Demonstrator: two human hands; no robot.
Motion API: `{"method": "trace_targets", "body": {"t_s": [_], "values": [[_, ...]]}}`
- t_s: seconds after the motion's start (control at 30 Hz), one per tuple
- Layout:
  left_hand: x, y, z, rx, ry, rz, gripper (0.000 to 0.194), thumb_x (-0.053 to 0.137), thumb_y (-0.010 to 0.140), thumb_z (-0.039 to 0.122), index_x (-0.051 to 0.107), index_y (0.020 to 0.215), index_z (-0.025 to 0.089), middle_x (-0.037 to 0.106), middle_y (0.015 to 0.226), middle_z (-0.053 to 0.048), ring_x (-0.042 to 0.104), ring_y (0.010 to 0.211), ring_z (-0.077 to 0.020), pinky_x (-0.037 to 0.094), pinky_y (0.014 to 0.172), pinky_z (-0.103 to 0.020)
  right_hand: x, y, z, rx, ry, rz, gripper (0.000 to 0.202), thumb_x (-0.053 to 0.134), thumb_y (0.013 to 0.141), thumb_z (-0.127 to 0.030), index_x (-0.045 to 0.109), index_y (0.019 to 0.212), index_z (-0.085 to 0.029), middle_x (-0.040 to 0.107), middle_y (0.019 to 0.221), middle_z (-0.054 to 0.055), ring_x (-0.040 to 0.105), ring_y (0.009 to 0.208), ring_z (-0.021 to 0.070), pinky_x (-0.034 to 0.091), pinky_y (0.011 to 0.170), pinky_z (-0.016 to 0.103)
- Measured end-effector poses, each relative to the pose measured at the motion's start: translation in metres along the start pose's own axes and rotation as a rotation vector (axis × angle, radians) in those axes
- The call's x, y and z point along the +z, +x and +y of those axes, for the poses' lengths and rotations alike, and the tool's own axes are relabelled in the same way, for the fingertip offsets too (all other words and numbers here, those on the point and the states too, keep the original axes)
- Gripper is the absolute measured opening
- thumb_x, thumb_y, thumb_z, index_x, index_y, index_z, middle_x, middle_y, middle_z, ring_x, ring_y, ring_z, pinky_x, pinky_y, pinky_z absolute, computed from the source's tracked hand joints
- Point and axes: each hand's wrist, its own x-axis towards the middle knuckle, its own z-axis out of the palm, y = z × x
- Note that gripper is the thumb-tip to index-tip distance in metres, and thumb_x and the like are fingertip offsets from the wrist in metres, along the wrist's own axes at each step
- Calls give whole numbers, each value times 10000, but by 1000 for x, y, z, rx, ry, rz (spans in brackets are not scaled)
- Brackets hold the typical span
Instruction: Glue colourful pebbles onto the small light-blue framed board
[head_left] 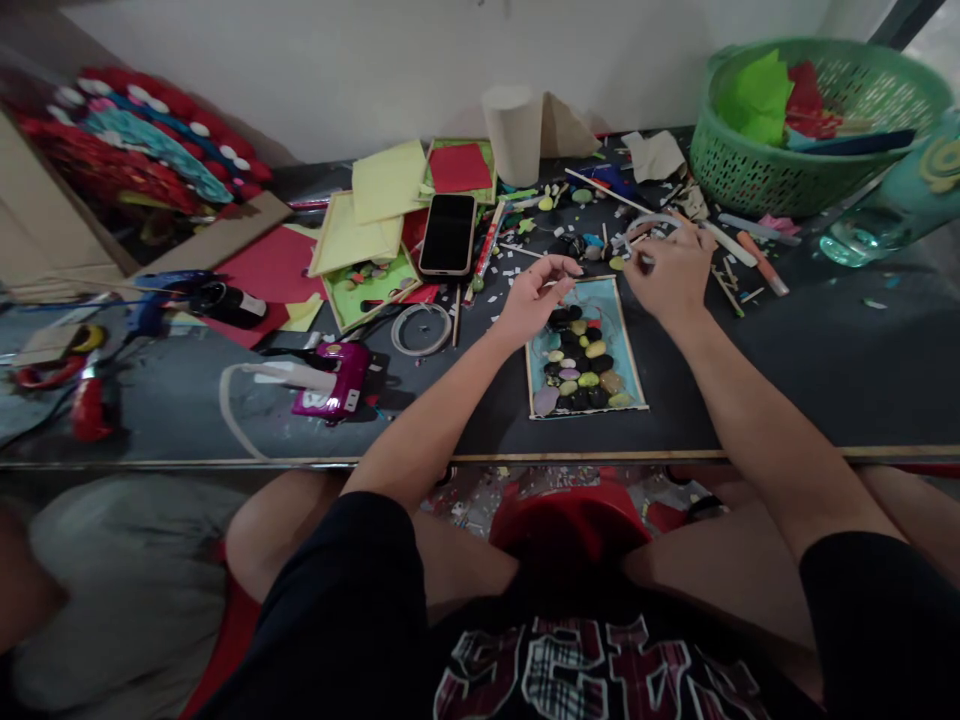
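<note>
A small framed panel (630, 372) with a light blue ground and pale stick edges lies before me, its middle covered with black, yellow, green and lilac pebbles (576, 362). Over its upper left corner is my left hand (536, 298), fingers curled and thumb close to the forefinger. Whatever it pinches is too small to make out. My right hand (671, 275) hovers beyond the upper right corner, thumb and forefinger pressed together on something I cannot make out. Just behind it sits a whitish ring (651, 224). Faint thin curves show over the panel's top part.
Left of the panel are a coil of clear tubing (421, 330), a phone (448, 234), a purple power adapter (334, 382) and a glue gun (154, 300). Paper scraps, sticks and pebbles litter the back. At right stand a green basket (780, 165) and a bottle (892, 215). Someone sits at left.
</note>
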Motion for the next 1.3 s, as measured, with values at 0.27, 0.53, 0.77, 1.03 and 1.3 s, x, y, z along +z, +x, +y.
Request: {"method": "trace_targets", "body": {"t_s": [0.27, 0.53, 0.77, 1.03, 1.3], "values": [[-1, 0, -14, -72, 53, 7, 517, 621, 874, 685, 638, 1027, 192, 693, 1061, -70, 614, 897, -143, 468, 694, -240, 6, -11, -21, -193, -42, -79, 265, 561, 951, -340, 761, 1112, -275, 722, 1254, 59, 602, 1232, 305, 394, 1104, 545], [-4, -1, -12, -11, 85, -89, 531, 597, 889, 689, 667, 1098, 206, 685, 1114, -67, 621, 936, -166, 526, 784, -283, 11, -16, -31, -249, 151, 12, 291, 603, 944, -481, 780, 841, -274, 766, 1095, 38, 656, 1124, 268, 433, 1063, 496], [-4, 0, -11, -15, -21, -17, 523, 617, 872, 712, 737, 1066, 240, 592, 1467, -87, 609, 1285, -285, 568, 963, -412, 6, -20, -34, -396, -32, 115, 260, 559, 958, -391, 759, 831, -282, 735, 1112, 43, 652, 1126, 277, 415, 1067, 549], [-4, 4, -36, 24, -3, 100, 614, 582, 867, 755, 592, 1337, 359, 525, 1526, -58, 721, 1023, -226, 614, 832, -398, 6, -19, -28, -390, -80, 164, 266, 527, 949, -391, 735, 837, -269, 729, 1029, 50, 659, 1069, 270, 455, 1031, 550], [-38, 12, -54, -33, 499, 328, 517, 498, 950, 669, 562, 1240, 246, 667, 1279, -114, 689, 952, -212, 565, 944, -411, 7, -7, -15, -227, -67, -115, 286, 533, 905, -350, 700, 1108, -239, 742, 1154, 93, 621, 1182, 323, 444, 1074, 555]]}}
